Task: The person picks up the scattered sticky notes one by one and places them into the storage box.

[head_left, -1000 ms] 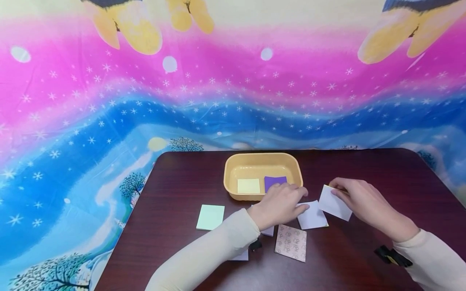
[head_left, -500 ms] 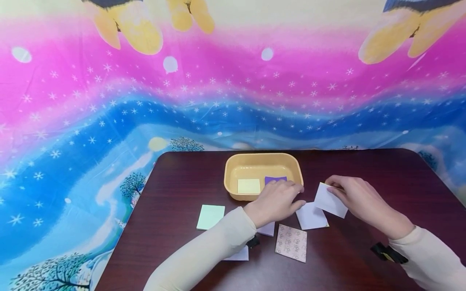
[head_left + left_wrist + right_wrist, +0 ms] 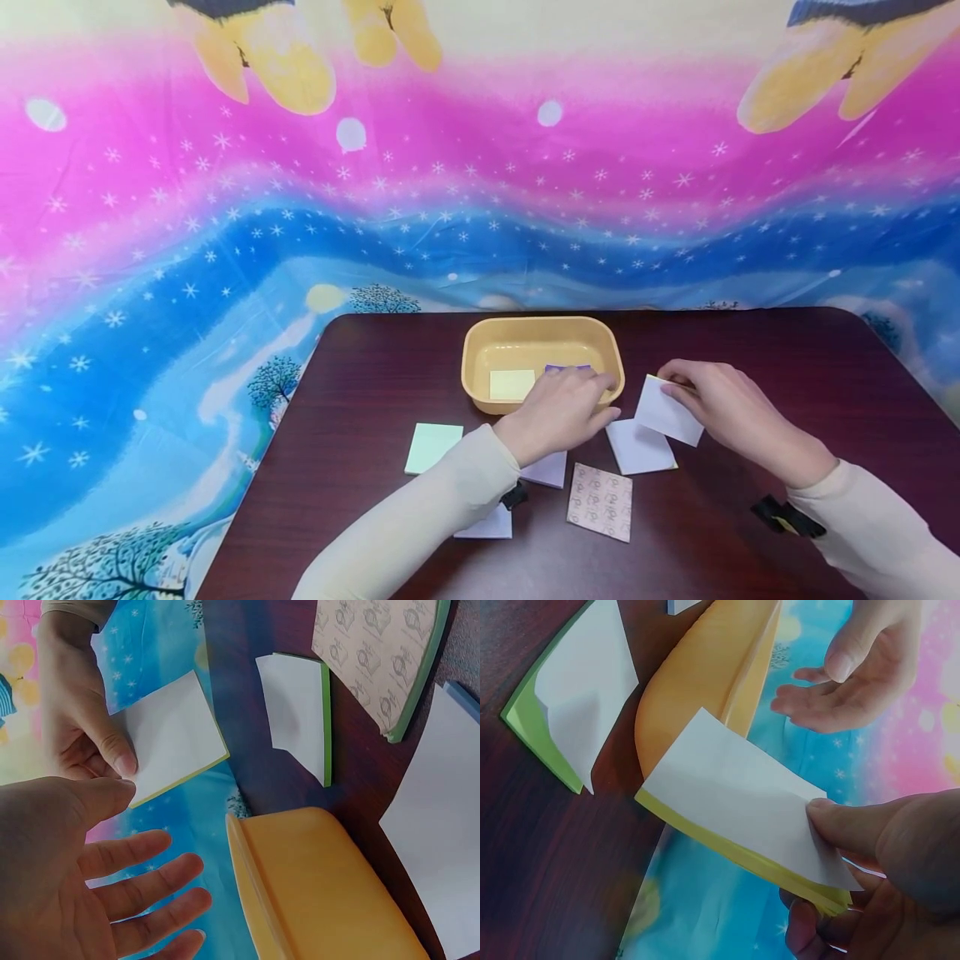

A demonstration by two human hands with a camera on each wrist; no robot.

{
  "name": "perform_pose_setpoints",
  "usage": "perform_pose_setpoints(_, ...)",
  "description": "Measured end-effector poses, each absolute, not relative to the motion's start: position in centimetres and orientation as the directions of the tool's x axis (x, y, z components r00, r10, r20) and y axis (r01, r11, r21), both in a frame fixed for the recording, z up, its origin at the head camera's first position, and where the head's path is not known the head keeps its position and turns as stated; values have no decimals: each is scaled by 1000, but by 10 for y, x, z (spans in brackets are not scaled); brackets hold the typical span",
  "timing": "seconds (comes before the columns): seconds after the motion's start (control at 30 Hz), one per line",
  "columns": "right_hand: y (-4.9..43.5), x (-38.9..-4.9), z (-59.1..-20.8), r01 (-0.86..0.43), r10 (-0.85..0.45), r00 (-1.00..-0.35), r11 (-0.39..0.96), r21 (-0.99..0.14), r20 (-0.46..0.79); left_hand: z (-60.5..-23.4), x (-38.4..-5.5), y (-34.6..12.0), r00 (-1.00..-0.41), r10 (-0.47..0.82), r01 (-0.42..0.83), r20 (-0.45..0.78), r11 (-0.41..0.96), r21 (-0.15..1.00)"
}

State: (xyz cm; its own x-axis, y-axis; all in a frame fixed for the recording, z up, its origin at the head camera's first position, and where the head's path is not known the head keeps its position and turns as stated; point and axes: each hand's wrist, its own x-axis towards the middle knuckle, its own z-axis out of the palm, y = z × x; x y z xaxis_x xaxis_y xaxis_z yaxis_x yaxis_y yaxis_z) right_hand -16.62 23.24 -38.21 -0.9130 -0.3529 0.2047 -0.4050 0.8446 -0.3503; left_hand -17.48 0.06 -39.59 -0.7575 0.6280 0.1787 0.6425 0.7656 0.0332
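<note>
My right hand [image 3: 731, 417] pinches a yellow sticky-note pad [image 3: 739, 802] between thumb and fingers. Its white face is turned up, and the pad tilts above the table. Below it lies a green-edged pad [image 3: 640, 452] with a white top sheet, partly overlapped in the head view. My left hand [image 3: 555, 411] hovers at the front right of a yellow plastic tray [image 3: 480, 346], palm empty and fingers loosely spread. Inside the tray are a pale yellow pad [image 3: 512, 384] and a purple pad [image 3: 567, 367], the latter mostly hidden behind the left hand.
On the dark table [image 3: 375, 375], a mint-green pad [image 3: 434, 448] lies left of the left forearm. Nearer are a patterned pad [image 3: 600, 502] and two white-faced pads [image 3: 550, 471], partly covered by the left arm. A printed cloth [image 3: 480, 167] hangs behind.
My right hand has carried the yellow sticky-note pad left, towards the tray, so it now overlaps the green-edged pad more. The left hand has drifted slightly left, covering more of the purple pad.
</note>
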Motion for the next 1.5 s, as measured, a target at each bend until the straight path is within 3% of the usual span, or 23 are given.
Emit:
perform_pose_setpoints(0.83,205,-179,-376,-437,-386,-899,822,-366,207,-395,-183,-15,-798,577,599,173,791,126)
perform_pose_setpoints(1.5,192,-187,-374,-474,-418,-880,798,-372,225,-397,-187,-28,-796,579,599,173,794,101)
